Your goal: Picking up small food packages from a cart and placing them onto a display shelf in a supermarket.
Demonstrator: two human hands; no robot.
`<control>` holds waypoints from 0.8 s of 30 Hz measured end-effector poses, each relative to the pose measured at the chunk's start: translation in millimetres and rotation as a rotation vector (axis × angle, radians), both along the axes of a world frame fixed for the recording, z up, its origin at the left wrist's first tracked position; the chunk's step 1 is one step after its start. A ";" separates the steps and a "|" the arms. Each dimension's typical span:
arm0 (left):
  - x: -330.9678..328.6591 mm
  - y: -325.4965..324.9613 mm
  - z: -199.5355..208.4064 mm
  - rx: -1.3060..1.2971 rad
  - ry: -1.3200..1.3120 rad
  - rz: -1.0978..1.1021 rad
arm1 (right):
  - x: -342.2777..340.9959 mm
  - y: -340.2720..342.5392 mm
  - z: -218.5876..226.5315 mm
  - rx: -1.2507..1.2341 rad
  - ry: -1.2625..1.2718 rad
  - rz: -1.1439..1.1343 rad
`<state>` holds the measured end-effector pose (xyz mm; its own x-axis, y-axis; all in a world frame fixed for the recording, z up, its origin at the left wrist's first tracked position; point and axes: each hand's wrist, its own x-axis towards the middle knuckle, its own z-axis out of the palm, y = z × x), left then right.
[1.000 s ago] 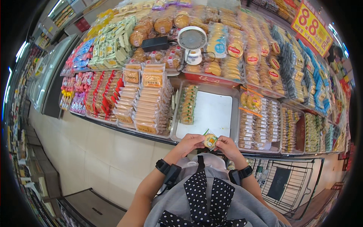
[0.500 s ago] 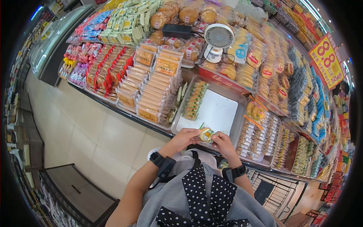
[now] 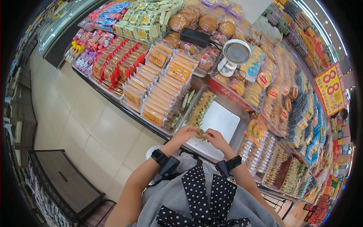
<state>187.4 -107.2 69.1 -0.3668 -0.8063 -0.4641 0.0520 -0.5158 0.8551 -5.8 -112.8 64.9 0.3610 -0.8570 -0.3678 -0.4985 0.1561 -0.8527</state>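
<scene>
We take the metal tray (image 3: 221,123) as our landmark, the shallow steel tray with a bare middle set into the shop counter. Nearest to us, below the tray's near edge, we see the grey top with its black, white-dotted tie (image 3: 202,196) and two forearms, each with a black wrist device. The left hand (image 3: 184,134) and the right hand (image 3: 214,138) meet just over the tray's near rim, fingers curled in narrow, and between them they pinch a small wrapped snack (image 3: 199,132), yellow and green, held above the tray's near-left corner. We cannot tell which hand bears more of it.

Inside the tray, along its left wall, lies a row of like small snack packs (image 3: 201,109). Just left of the tray stand rows of flat clear packs of golden biscuits (image 3: 162,92), and further left of those the red-striped packs (image 3: 121,62). Right of the tray sit small boxes of sweets (image 3: 261,145). Beyond the tray's far rim stands a small white desk fan (image 3: 234,55), with a black box (image 3: 194,37) left of the fan and round bagged breads (image 3: 208,22) behind. Far to the tray's right hangs a yellow price sign (image 3: 332,90).
</scene>
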 end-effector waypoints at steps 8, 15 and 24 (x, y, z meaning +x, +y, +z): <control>-16.5 -25.7 -42.1 0.092 -0.220 -0.205 | 18.4 -35.0 -35.3 -0.371 0.172 0.106; -22.1 -34.3 -56.1 0.058 -0.301 -0.235 | 14.9 -26.8 -43.9 -0.196 0.093 -0.063; -24.0 -38.9 -52.4 0.098 -0.303 -0.217 | 7.3 -24.0 -62.9 0.060 -0.057 -0.129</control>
<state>163.3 -146.1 16.7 -0.3585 -0.6710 -0.6490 -0.3154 -0.5673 0.7607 1.5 -136.8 2.0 0.2709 -0.8746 -0.4022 -0.4220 0.2676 -0.8662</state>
